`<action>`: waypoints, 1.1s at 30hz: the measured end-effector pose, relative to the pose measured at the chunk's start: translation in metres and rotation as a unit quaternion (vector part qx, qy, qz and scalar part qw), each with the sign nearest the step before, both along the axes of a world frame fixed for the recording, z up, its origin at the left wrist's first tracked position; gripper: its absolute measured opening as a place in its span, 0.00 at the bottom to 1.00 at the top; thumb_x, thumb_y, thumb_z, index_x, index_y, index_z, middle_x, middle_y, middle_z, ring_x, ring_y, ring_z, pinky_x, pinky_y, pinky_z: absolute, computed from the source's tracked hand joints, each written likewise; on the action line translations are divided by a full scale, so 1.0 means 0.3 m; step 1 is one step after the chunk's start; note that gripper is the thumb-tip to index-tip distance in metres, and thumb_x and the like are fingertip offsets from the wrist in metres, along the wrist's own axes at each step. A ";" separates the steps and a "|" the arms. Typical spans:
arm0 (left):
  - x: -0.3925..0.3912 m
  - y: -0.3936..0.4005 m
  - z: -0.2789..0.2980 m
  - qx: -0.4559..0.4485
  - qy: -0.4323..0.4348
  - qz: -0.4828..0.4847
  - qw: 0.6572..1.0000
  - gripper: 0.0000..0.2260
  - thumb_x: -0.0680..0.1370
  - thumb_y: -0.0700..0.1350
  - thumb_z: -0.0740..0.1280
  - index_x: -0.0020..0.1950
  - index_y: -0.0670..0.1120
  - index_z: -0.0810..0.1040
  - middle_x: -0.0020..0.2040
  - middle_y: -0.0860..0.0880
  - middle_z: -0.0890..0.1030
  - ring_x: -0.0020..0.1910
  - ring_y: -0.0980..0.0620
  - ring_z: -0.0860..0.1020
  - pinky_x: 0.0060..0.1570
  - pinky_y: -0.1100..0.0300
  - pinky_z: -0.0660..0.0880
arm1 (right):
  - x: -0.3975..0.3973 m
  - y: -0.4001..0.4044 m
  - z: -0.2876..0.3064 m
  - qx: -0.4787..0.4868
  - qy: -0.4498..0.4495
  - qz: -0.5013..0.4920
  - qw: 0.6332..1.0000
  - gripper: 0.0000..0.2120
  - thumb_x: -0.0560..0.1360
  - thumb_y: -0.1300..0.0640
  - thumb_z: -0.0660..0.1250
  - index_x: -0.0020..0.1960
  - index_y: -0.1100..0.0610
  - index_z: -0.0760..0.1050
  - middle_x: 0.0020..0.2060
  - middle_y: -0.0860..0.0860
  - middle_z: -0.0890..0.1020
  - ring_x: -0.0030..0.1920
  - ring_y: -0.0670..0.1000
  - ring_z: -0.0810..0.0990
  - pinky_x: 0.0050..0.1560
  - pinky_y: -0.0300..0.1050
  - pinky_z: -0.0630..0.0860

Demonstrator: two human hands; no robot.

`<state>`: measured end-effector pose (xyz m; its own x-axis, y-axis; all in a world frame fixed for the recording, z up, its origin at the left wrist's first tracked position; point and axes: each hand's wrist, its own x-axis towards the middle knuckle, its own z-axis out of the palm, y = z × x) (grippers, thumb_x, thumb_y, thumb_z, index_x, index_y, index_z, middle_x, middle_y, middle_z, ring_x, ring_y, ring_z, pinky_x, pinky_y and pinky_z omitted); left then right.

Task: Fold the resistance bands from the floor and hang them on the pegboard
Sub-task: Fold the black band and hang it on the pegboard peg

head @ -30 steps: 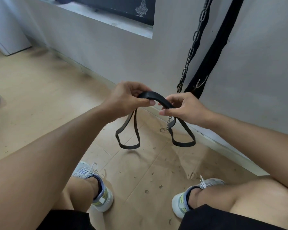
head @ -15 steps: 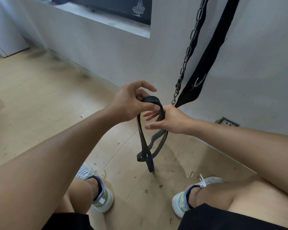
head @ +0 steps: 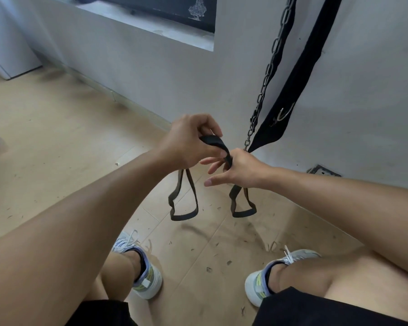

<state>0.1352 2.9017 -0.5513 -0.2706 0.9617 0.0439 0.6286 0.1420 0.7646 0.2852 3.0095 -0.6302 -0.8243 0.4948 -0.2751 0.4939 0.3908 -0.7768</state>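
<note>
Above the floor (head: 57,142), in front of the knees, one black resistance band (head: 213,140) is held between both hands. The left hand (head: 189,142) is curled over the top bend of the band, which is pinched between its thumb and fingers. The right hand (head: 236,170) has the band passed between its fingers near the knuckles, while its other fingers are extended toward the left hand. Two loops of the band hang down, one below each hand; both are clear of the floor and apart from each other.

The fold is judged to be partly made. The layers could slip apart if the pinch of the left hand is relaxed, since the band appears smooth and springy. A twist could be trapped in the fold if the two hanging loops are gathered unevenly. The band could also catch on the chain (head: 266,78), which hangs just behind the right hand.

Count: one band, two hanging loops, two hands, one chain, one black strap (head: 299,74) against the wall, two shoes. No pegboard is in view, and no further bands are seen on the floor.
</note>
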 end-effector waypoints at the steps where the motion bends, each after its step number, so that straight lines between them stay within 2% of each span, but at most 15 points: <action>1: -0.015 0.001 0.006 -0.026 0.033 -0.005 0.999 0.14 0.69 0.40 0.81 0.50 0.49 0.81 0.40 0.54 0.83 0.37 0.57 0.80 0.35 0.69 0.74 | 0.001 0.006 -0.001 0.011 -0.010 -0.001 1.000 0.26 0.67 0.41 0.82 0.63 0.42 0.83 0.49 0.41 0.86 0.40 0.36 0.83 0.46 0.34 0.74; 3: -0.053 -0.001 0.010 -0.078 0.103 -0.003 0.992 0.15 0.71 0.34 0.76 0.52 0.50 0.81 0.43 0.54 0.80 0.39 0.55 0.79 0.35 0.65 0.74 | 0.006 0.028 -0.005 0.021 -0.016 -0.017 1.000 0.23 0.67 0.39 0.82 0.59 0.42 0.85 0.40 0.41 0.86 0.36 0.38 0.81 0.45 0.37 0.73; 5: -0.087 -0.008 -0.002 -0.121 0.141 0.008 0.983 0.15 0.72 0.32 0.71 0.50 0.51 0.81 0.43 0.55 0.79 0.37 0.57 0.76 0.30 0.66 0.70 | 0.009 0.053 0.006 0.019 0.007 -0.051 0.998 0.18 0.66 0.38 0.81 0.53 0.44 0.88 0.31 0.42 0.81 0.31 0.42 0.75 0.41 0.39 0.70; 8: -0.105 -0.010 -0.025 -0.158 0.133 0.020 0.978 0.12 0.71 0.35 0.74 0.48 0.50 0.81 0.40 0.56 0.78 0.33 0.56 0.75 0.23 0.68 0.67 | 0.016 0.073 0.047 0.015 0.081 -0.083 0.993 0.16 0.65 0.39 0.80 0.48 0.48 0.89 0.32 0.49 0.76 0.34 0.48 0.72 0.39 0.44 0.67; 10: -0.109 -0.002 -0.032 -0.155 0.120 0.020 0.980 0.09 0.71 0.39 0.77 0.46 0.50 0.81 0.38 0.55 0.78 0.33 0.54 0.75 0.22 0.69 0.66 | 0.031 0.084 0.079 -0.009 0.142 -0.094 0.985 0.08 0.68 0.48 0.81 0.46 0.48 0.88 0.30 0.43 0.79 0.33 0.42 0.74 0.39 0.37 0.69; 12: -0.111 0.003 -0.032 -0.151 0.091 0.021 0.984 0.08 0.71 0.44 0.79 0.43 0.51 0.81 0.37 0.54 0.78 0.32 0.54 0.74 0.20 0.71 0.65 | 0.049 0.094 0.098 -0.031 0.186 -0.097 0.977 0.04 0.72 0.56 0.80 0.46 0.50 0.87 0.28 0.39 0.79 0.32 0.37 0.75 0.39 0.30 0.71; 13: -0.111 0.004 -0.033 -0.151 0.075 0.021 0.985 0.08 0.70 0.45 0.80 0.42 0.51 0.81 0.36 0.53 0.78 0.32 0.55 0.74 0.20 0.71 0.64 | 0.059 0.100 0.099 -0.034 0.197 -0.101 0.975 0.05 0.72 0.58 0.79 0.47 0.51 0.86 0.28 0.39 0.79 0.31 0.37 0.74 0.38 0.29 0.71; 15: -0.109 0.004 -0.032 -0.153 0.063 0.013 0.986 0.09 0.69 0.48 0.81 0.43 0.51 0.82 0.37 0.52 0.80 0.33 0.55 0.75 0.23 0.71 0.65 | 0.070 0.103 0.099 -0.041 0.205 -0.108 0.972 0.06 0.70 0.54 0.79 0.47 0.51 0.87 0.29 0.40 0.79 0.33 0.38 0.74 0.39 0.30 0.71; 19: -0.108 0.000 -0.024 -0.117 0.026 0.015 0.993 0.13 0.66 0.47 0.83 0.46 0.50 0.83 0.40 0.53 0.85 0.39 0.54 0.82 0.36 0.65 0.74 | 0.096 0.123 0.079 -0.003 0.158 -0.105 0.982 0.12 0.68 0.46 0.81 0.46 0.53 0.88 0.36 0.54 0.79 0.39 0.50 0.74 0.44 0.45 0.69; 22: -0.093 -0.002 -0.007 -0.071 0.002 0.011 0.997 0.18 0.67 0.45 0.83 0.53 0.51 0.81 0.41 0.55 0.86 0.37 0.62 0.83 0.35 0.74 0.73 | 0.120 0.141 0.063 0.016 0.095 -0.096 0.991 0.08 0.69 0.47 0.81 0.45 0.49 0.88 0.34 0.53 0.81 0.38 0.48 0.76 0.45 0.46 0.71; 25: -0.068 -0.008 -0.002 -0.027 -0.010 0.003 1.000 0.19 0.68 0.44 0.82 0.55 0.51 0.80 0.41 0.54 0.86 0.38 0.64 0.82 0.35 0.77 0.73 | 0.122 0.122 0.051 0.011 0.033 -0.057 0.998 0.10 0.71 0.49 0.81 0.50 0.49 0.87 0.32 0.42 0.83 0.35 0.38 0.80 0.45 0.38 0.74; 27: -0.054 -0.011 -0.004 -0.004 0.000 -0.001 1.000 0.19 0.69 0.45 0.81 0.55 0.52 0.79 0.41 0.54 0.86 0.40 0.64 0.82 0.37 0.75 0.74 | 0.106 0.096 0.039 0.010 0.011 -0.036 0.999 0.12 0.72 0.49 0.80 0.54 0.47 0.86 0.37 0.40 0.86 0.43 0.39 0.84 0.50 0.40 0.77; 29: -0.040 -0.010 -0.004 0.017 0.007 -0.007 1.000 0.18 0.69 0.46 0.81 0.55 0.53 0.79 0.41 0.55 0.86 0.40 0.64 0.82 0.41 0.70 0.76 | 0.086 0.074 0.033 0.015 0.010 -0.030 0.999 0.15 0.72 0.48 0.80 0.58 0.46 0.85 0.45 0.44 0.88 0.50 0.45 0.86 0.59 0.47 0.81; 31: -0.027 -0.009 -0.002 0.032 0.009 -0.016 0.999 0.18 0.69 0.46 0.81 0.55 0.53 0.80 0.42 0.56 0.86 0.39 0.64 0.82 0.45 0.65 0.78 | 0.067 0.059 0.034 0.012 0.025 -0.030 0.999 0.18 0.71 0.46 0.80 0.60 0.46 0.84 0.48 0.45 0.88 0.51 0.46 0.87 0.60 0.51 0.83; 33: -0.018 -0.010 0.000 0.039 0.013 -0.023 0.999 0.17 0.70 0.45 0.81 0.56 0.52 0.80 0.42 0.56 0.86 0.38 0.65 0.81 0.43 0.66 0.78 | 0.056 0.048 0.034 0.004 0.038 -0.032 0.999 0.18 0.71 0.45 0.80 0.60 0.46 0.84 0.49 0.45 0.88 0.52 0.46 0.87 0.59 0.53 0.83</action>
